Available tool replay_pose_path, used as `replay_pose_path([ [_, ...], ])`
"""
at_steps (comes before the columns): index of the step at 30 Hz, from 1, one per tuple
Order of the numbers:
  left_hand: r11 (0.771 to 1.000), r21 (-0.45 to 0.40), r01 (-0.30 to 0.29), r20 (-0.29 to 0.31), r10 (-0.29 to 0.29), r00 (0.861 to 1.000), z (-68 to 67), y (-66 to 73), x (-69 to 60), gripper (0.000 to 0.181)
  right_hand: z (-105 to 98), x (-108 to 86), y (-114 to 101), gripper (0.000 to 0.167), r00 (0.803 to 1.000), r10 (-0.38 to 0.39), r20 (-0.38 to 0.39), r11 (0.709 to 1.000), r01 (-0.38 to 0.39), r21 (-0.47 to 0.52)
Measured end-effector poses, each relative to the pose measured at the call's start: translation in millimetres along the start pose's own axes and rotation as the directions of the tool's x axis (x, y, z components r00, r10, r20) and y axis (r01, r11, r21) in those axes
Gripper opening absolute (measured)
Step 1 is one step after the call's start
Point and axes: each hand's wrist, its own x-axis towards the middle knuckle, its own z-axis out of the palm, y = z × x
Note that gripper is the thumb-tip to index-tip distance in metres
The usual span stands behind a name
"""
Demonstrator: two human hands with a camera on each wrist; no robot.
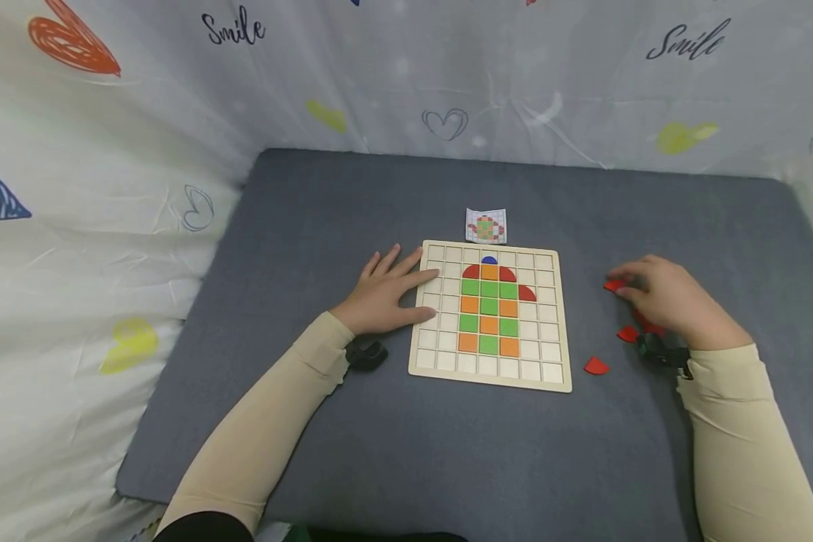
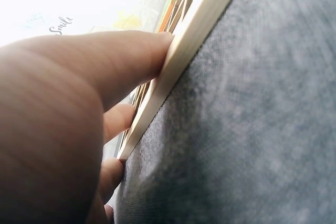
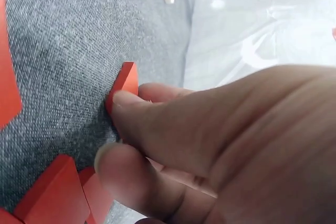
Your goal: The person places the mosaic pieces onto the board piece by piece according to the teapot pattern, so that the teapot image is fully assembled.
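My left hand (image 1: 383, 298) rests with spread, straight fingers on the left edge of a wooden grid board (image 1: 447, 382). In the left wrist view the thumb touches the board's pale rim (image 2: 181, 51). Green and orange squares (image 1: 489, 307) fill the board's middle columns. Above them sit red quarter-circle tiles (image 1: 527, 293) and a small blue half-round tile (image 1: 489, 260). Right of the board, my right hand (image 1: 671, 299) pinches a red quarter-circle tile (image 3: 125, 80) between thumb and fingers, at the cloth surface. Its fingers partly cover that tile.
Loose red tiles lie near the right hand: one (image 1: 596, 366) closer to the front, another (image 1: 627, 333) by the wrist, and more partly under the palm. A small pattern card (image 1: 485, 226) lies behind the board on the grey table (image 1: 352, 452). A printed curtain (image 1: 393, 90) hangs behind.
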Motion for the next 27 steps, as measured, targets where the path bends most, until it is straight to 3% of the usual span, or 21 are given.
replay_pose_path([
  [14,1.000,-0.001,-0.001,0.017,0.001,1.000,-0.7,-0.2,0.0,0.077,-1.1,-0.6,-16.4,0.011,1.000,-0.012,0.023,1.000,0.012,-0.003],
  [27,1.000,-0.009,-0.007,0.012,0.007,1.000,-2.0,-0.5,-0.4,0.077,-1.8,-3.0,-49.6,0.015,0.997,-0.013,0.077,0.996,0.006,0.088],
])
